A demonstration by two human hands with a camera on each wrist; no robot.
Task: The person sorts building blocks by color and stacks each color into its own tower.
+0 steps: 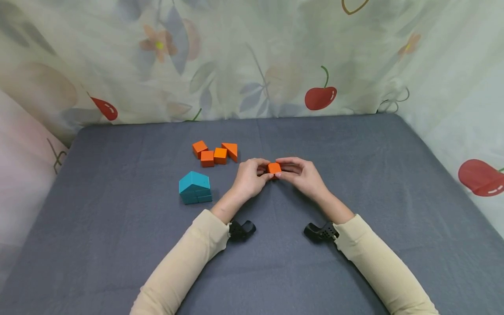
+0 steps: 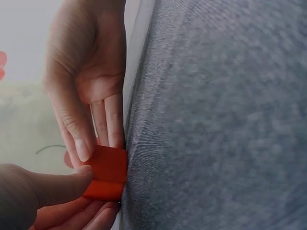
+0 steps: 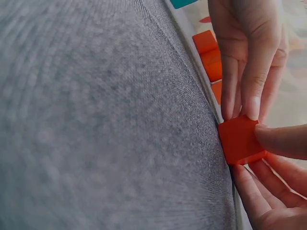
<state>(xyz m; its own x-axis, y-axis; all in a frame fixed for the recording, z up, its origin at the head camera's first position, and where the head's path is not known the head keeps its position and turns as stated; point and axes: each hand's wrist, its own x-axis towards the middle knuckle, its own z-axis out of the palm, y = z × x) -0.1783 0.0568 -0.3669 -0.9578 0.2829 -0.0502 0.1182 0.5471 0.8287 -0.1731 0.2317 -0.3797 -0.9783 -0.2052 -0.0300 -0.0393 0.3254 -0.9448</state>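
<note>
A small orange block (image 1: 274, 168) with flat faces sits low on the grey cloth at frame centre, pinched from both sides.

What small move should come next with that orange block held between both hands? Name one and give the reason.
Probably keep the pinch and carry the orange block left and back toward the loose orange blocks. Both the left hand and the right hand hold it at their fingertips, low over the grey cloth, apart from those pieces, and the teal house already stands assembled.
</note>
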